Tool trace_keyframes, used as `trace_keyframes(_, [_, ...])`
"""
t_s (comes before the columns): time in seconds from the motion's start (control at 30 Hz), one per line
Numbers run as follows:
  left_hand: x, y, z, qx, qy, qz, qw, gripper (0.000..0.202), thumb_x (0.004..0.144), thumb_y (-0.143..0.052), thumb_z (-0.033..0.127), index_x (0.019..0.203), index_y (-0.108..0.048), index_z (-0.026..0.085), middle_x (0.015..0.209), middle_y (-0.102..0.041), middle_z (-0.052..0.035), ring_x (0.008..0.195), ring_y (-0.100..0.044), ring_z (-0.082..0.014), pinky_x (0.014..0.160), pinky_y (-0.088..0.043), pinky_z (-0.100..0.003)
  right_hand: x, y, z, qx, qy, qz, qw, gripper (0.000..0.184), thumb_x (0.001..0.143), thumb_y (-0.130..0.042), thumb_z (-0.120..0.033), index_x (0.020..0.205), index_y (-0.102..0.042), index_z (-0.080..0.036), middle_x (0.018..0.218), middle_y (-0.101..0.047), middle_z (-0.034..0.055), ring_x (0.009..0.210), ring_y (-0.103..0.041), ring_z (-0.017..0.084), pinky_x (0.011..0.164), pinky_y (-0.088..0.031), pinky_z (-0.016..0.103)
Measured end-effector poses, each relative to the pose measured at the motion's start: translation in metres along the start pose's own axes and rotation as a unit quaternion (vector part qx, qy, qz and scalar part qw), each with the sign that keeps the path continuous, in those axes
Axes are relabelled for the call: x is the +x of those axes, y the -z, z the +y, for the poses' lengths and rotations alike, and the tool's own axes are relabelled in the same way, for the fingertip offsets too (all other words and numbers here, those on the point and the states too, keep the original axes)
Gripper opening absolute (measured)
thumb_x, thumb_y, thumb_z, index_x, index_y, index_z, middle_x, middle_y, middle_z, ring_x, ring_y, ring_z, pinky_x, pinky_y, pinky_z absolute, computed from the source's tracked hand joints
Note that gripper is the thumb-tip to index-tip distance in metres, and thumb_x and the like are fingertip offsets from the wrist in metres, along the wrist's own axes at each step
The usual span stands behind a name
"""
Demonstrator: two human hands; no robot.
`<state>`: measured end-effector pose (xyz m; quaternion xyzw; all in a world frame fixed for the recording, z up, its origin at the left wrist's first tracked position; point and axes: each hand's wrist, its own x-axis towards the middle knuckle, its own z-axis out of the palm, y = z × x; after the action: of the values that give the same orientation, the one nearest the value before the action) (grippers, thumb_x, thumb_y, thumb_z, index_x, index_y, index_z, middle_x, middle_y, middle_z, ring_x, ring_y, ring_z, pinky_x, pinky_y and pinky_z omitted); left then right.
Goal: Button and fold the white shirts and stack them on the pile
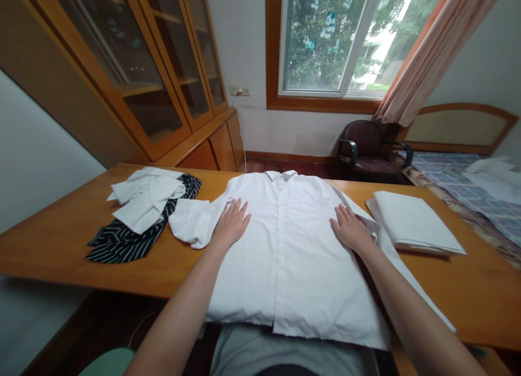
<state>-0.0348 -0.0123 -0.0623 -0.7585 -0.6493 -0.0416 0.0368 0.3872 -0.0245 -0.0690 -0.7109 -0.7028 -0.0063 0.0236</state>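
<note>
Both hands lie flat on the white button-up cotton shirt point(293, 246) mid-frame: left hand point(233, 224) and right hand point(350, 229), fingers point(237, 209) stretched out, gripping nothing.

Both hands, L hand point(233, 222) & R hand point(350, 228), flat on white shirt point(293, 246) on table point(61, 240).

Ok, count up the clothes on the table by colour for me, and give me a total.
White: 3, the spread shirt under the left hand and right hand, the folded piece and the crumpled piece.
Black with white stripes: 1, the striped garment lying partly under the crumpled piece.
Total: 4
</note>
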Motion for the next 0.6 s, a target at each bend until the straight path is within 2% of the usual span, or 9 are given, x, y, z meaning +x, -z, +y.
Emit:
trace_keyframes(0.1, [-0.001,0.004,0.002,-0.001,-0.002,0.005,1.000,0.059,0.103,-0.031,0.042,0.155,-0.039,0.016,0.164,-0.029,-0.0113,0.153,-0.025,-0.0299,0.124,-0.021,-0.050,-0.002,0.009,-0.013,-0.007,-0.001,0.033,0.999,0.057,0.099,-0.034,-0.031,0.150,-0.043,-0.007,0.161,-0.037,0.0148,0.149,-0.031,0.031,0.118,-0.029,0.051])
trace_keyframes(0.2, [-0.002,0.011,0.015,-0.008,0.019,0.017,1.000,0.056,0.101,-0.034,0.035,0.151,-0.045,0.014,0.163,-0.032,-0.0122,0.152,-0.027,-0.0309,0.123,-0.023,-0.053,-0.005,0.018,-0.049,0.000,0.040,0.078,0.996,0.058,0.094,-0.039,-0.021,0.148,-0.043,-0.002,0.159,-0.038,0.0191,0.150,-0.029,0.032,0.121,-0.024,0.050])
trace_keyframes(0.3, [-0.002,0.015,0.047,-0.032,0.028,0.014,0.999,0.054,0.098,-0.038,0.029,0.149,-0.048,0.013,0.162,-0.035,-0.0123,0.152,-0.027,-0.0289,0.124,-0.022,-0.051,-0.008,0.023,-0.104,0.050,0.084,0.063,0.993,0.056,0.096,-0.036,-0.021,0.148,-0.044,-0.002,0.159,-0.038,0.0191,0.149,-0.031,0.030,0.121,-0.024,0.046])
trace_keyframes(0.43, [-0.001,0.009,0.096,-0.074,0.020,-0.010,0.997,0.055,0.099,-0.035,0.030,0.151,-0.044,0.013,0.164,-0.032,-0.0107,0.153,-0.024,-0.0271,0.124,-0.024,-0.051,-0.012,0.020,-0.173,0.119,0.152,0.045,0.980,0.054,0.096,-0.035,-0.018,0.148,-0.045,-0.003,0.159,-0.038,0.0200,0.149,-0.033,0.029,0.120,-0.027,0.044])
trace_keyframes(0.5, [-0.003,0.005,0.109,-0.079,0.024,0.001,0.997,0.056,0.101,-0.030,0.031,0.153,-0.041,0.013,0.164,-0.031,-0.0099,0.154,-0.023,-0.0264,0.124,-0.022,-0.052,-0.013,0.014,-0.191,0.133,0.144,0.045,0.980,0.053,0.099,-0.035,-0.021,0.147,-0.046,-0.003,0.158,-0.039,0.0209,0.149,-0.033,0.029,0.120,-0.026,0.045])
trace_keyframes(0.6, [-0.008,0.001,0.106,-0.074,0.023,0.015,0.997,0.057,0.103,-0.027,0.035,0.155,-0.038,0.014,0.165,-0.029,-0.0083,0.154,-0.022,-0.0246,0.126,-0.018,-0.052,-0.014,0.006,-0.192,0.130,0.125,0.051,0.982,0.052,0.101,-0.033,-0.023,0.148,-0.045,-0.004,0.159,-0.038,0.0192,0.150,-0.030,0.028,0.121,-0.022,0.045])
